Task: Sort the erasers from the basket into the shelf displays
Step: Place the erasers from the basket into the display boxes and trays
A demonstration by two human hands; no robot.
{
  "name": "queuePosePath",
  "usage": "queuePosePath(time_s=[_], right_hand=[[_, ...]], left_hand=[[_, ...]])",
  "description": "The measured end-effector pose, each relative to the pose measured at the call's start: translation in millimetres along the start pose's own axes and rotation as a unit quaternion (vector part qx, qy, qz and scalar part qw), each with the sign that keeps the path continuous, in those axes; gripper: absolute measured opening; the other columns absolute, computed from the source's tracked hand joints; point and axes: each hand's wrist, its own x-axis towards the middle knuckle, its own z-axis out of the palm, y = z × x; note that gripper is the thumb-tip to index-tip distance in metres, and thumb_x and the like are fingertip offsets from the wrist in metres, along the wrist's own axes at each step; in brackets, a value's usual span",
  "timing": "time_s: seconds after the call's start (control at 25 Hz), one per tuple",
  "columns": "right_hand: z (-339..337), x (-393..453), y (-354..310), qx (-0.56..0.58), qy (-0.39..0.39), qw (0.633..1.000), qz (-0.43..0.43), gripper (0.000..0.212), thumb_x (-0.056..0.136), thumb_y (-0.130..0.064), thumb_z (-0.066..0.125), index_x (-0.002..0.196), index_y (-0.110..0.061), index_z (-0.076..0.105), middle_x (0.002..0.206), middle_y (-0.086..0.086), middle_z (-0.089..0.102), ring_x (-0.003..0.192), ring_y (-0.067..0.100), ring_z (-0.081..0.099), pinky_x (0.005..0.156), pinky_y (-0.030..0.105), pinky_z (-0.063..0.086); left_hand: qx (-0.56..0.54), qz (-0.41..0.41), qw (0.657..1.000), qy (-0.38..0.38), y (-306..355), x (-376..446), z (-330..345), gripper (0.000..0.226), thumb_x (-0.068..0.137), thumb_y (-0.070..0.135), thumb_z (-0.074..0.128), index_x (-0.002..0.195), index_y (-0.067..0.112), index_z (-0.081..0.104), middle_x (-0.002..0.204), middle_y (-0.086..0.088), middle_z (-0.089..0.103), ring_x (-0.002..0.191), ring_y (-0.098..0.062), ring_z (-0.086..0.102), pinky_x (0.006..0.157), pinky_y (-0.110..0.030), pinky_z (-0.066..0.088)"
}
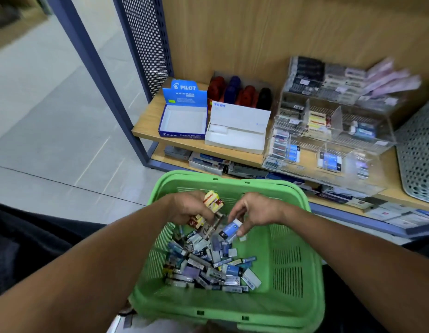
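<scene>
A green plastic basket (292, 267) sits low in front of me with a heap of several erasers (208, 267) in blue, white and grey sleeves. My left hand (187, 207) is over its far end, closed around a bunch of yellow-and-red erasers (212, 200). My right hand (254, 212) is beside it, pinching a blue-sleeved white eraser (230, 228) just above the heap. On the wooden shelf (146, 123) stand an empty blue Pilot eraser box (183, 116), a white box (237, 133) and a clear acrylic display (333, 140) with erasers in compartments.
Red, blue and black items (239, 93) stand behind the white box. A grey perforated bin (419, 159) is at the shelf's right end. Boxed stock (208, 162) fills the lower shelf. A blue metal frame (98, 75) edges the shelf on the left, with tiled floor beyond.
</scene>
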Motion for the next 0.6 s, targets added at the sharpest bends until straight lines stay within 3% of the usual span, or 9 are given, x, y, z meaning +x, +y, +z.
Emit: queuePosePath(time_s=[0.12, 0.2, 0.36, 0.48, 0.6], right_hand=[[-44.3, -37.1, -28.5, -0.002, 0.049, 0.998, -0.037, 0.038, 0.069, -0.011, 0.088, 0.105, -0.018, 0.076, 0.094, -0.01, 0.075, 0.09, 0.007, 0.068, 0.078, 0.015, 0.051], [-72.8, -61.8, -44.3, 0.011, 0.1, 0.992, -0.071, 0.037, 0.068, -0.008, 0.088, 0.103, -0.014, 0.076, 0.086, -0.013, 0.074, 0.077, -0.003, 0.065, 0.07, 0.009, 0.047], [-115.2, -92.5, -65.3, 0.026, 0.242, 0.959, -0.143, 0.037, 0.064, -0.003, 0.089, 0.099, -0.006, 0.077, 0.079, 0.001, 0.07, 0.066, -0.004, 0.055, 0.065, 0.012, 0.042], [-131.4, -96.8, -76.3, 0.097, 0.32, 0.925, -0.177, 0.036, 0.064, 0.001, 0.089, 0.097, -0.007, 0.076, 0.088, 0.008, 0.073, 0.072, 0.002, 0.059, 0.076, 0.023, 0.049], [-128.8, -83.3, -85.2, 0.147, 0.353, 0.9, -0.207, 0.034, 0.066, 0.005, 0.086, 0.096, -0.004, 0.074, 0.089, 0.008, 0.073, 0.073, 0.005, 0.062, 0.08, 0.028, 0.053]], left_hand=[[-0.038, 0.052, 0.998, -0.013, 36.0, -22.4, -0.9, 0.051, 0.075, 0.004, 0.081, 0.118, -0.001, 0.055, 0.115, -0.019, 0.066, 0.107, -0.032, 0.065, 0.095, -0.046, 0.054], [-0.059, 0.092, 0.994, -0.011, 61.3, -36.1, 3.1, 0.06, 0.074, 0.013, 0.085, 0.124, -0.003, 0.056, 0.114, -0.019, 0.07, 0.103, -0.029, 0.069, 0.089, -0.044, 0.056], [-0.152, 0.158, 0.975, -0.022, 112.0, -62.6, 8.8, 0.046, 0.082, 0.034, 0.069, 0.117, 0.005, 0.065, 0.097, -0.015, 0.075, 0.077, -0.021, 0.073, 0.068, -0.03, 0.057], [-0.192, 0.19, 0.962, -0.038, 145.3, -79.1, 0.9, 0.036, 0.092, 0.037, 0.056, 0.112, 0.009, 0.069, 0.097, -0.018, 0.074, 0.078, -0.024, 0.074, 0.062, -0.027, 0.057], [-0.222, 0.209, 0.952, -0.023, 156.5, -86.9, -13.6, 0.03, 0.094, 0.03, 0.057, 0.109, 0.006, 0.069, 0.095, -0.017, 0.074, 0.078, -0.025, 0.075, 0.056, -0.026, 0.056]])
